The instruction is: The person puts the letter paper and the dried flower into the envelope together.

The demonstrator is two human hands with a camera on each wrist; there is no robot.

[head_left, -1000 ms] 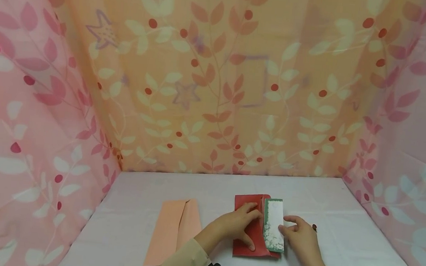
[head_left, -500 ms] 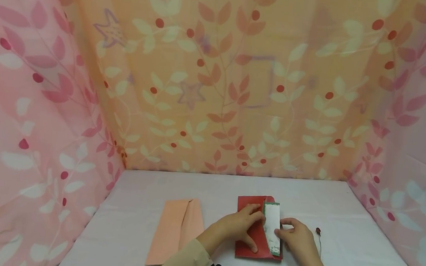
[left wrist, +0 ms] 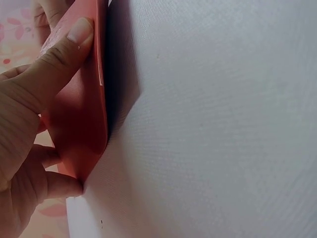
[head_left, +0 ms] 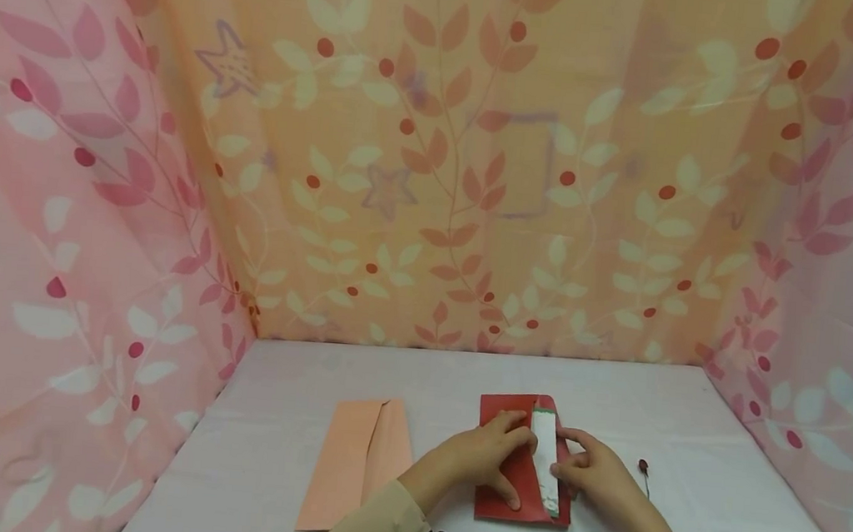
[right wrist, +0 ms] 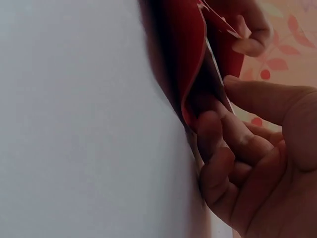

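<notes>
A red envelope (head_left: 496,409) lies on the table in the head view, its mouth to the right. My left hand (head_left: 481,456) holds it, thumb on the front and curled fingertips at the mouth's edge; the left wrist view shows the thumb (left wrist: 54,59) on the red paper. A white card (head_left: 546,451) with green-trimmed ends sits partly inside the mouth, its left part hidden. My right hand (head_left: 596,473) pinches the card's outer edge between thumb and finger. In the right wrist view, fingers (right wrist: 237,131) reach behind the card (right wrist: 214,64), beside the envelope's red flap (right wrist: 185,59).
Left of the red envelope lies a peach envelope (head_left: 343,460), partly behind the left sleeve (head_left: 376,525). A small dark red bud on a thin stem (head_left: 644,467) lies right of the right hand. Patterned curtains (head_left: 434,175) enclose the white table (head_left: 283,372).
The card has slid left into the red envelope, with less of it showing. The right hand has moved along with it, while the left hand keeps its hold. More of the red flap shows.
</notes>
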